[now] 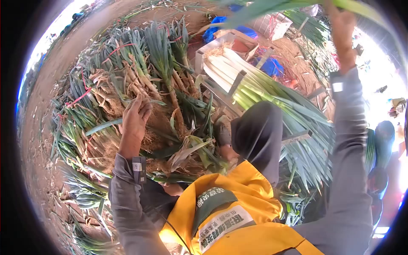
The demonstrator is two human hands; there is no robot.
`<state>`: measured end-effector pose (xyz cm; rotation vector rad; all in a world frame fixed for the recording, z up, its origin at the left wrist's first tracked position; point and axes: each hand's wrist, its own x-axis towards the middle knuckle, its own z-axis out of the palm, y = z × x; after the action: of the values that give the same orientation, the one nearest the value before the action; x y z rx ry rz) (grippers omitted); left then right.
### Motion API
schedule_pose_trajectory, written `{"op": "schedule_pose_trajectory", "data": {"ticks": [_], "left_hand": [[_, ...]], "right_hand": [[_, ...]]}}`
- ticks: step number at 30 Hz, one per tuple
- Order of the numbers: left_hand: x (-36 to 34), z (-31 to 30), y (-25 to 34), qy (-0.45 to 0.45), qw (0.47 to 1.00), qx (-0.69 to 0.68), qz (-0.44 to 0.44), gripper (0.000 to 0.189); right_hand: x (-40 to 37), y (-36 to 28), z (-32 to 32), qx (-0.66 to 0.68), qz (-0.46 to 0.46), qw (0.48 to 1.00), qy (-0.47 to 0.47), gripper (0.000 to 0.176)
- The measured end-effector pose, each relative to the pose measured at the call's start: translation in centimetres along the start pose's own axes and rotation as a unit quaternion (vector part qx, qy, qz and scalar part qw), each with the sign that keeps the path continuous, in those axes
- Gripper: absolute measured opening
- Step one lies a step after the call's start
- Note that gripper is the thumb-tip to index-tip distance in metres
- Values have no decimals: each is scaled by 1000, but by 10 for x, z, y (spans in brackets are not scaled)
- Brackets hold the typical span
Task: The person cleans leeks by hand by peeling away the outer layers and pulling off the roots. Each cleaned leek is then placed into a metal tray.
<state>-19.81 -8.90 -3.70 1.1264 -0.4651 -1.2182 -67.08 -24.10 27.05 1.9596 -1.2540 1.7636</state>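
Observation:
My right hand [342, 32] is raised at the upper right, closed around a large green onion [272, 12] whose blurred leaves stretch across the top of the view. My left hand [137, 115] hovers over a heap of unpeeled green onions [102, 140] with dry skins and roots. Its fingers are pinched together, with a strip of leaf by the fingertips; I cannot tell what they hold. Several bundles [159, 53] in the heap are bound with red ties. Peeled green onions [238, 74] with white stalks lie side by side on a metal rack [236, 85].
Loose leaves and peeled skins [193, 151] lie by my feet, below my left hand. My bent knee [259, 127] is close to the rack. Behind the rack are blue plastic [272, 67] and a light-coloured crate [272, 26]. Soil and leaf scraps cover the ground around.

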Motion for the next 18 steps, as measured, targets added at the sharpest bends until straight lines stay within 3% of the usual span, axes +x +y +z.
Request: {"op": "schedule_pose_trajectory", "data": {"ticks": [1, 3, 4, 6, 7, 8, 9, 10, 11, 14, 18], "left_hand": [[2, 2, -4, 5, 1000, 17, -13, 28], [5, 9, -13, -3, 999, 43, -18, 28], [7, 12, -18, -13, 998, 62, -26, 28], [11, 21, -27, -32, 993, 108, -47, 28], [15, 25, -34, -31, 992, 109, -48, 28], [21, 26, -43, -41, 990, 117, -65, 28], [25, 27, -52, -48, 987, 126, -83, 28], [28, 33, -60, -34, 985, 135, -105, 30], [31, 35, -70, -29, 984, 138, -112, 30], [56, 46, -109, -31, 980, 125, -154, 25], [89, 75, -164, -49, 977, 54, -201, 26]], "right_hand": [[16, 2, -21, -110, -16, 994, -1, 26], [27, -17, -47, -313, -16, 945, -98, 27], [7, -34, -59, -386, -124, 899, -167, 26], [45, 80, -70, -354, -101, 840, -397, 57], [15, 93, -56, -326, -171, 825, -428, 54], [-24, 96, -46, -388, -174, 780, -460, 52], [-47, 79, -27, -298, 33, 718, -628, 49], [-93, 110, -13, -290, -32, 723, -626, 42], [-133, 129, -3, -197, -94, 726, -652, 43], [-218, 160, 44, -220, -55, 597, -770, 50], [-252, 166, 76, -154, -17, 594, -789, 52]]}}
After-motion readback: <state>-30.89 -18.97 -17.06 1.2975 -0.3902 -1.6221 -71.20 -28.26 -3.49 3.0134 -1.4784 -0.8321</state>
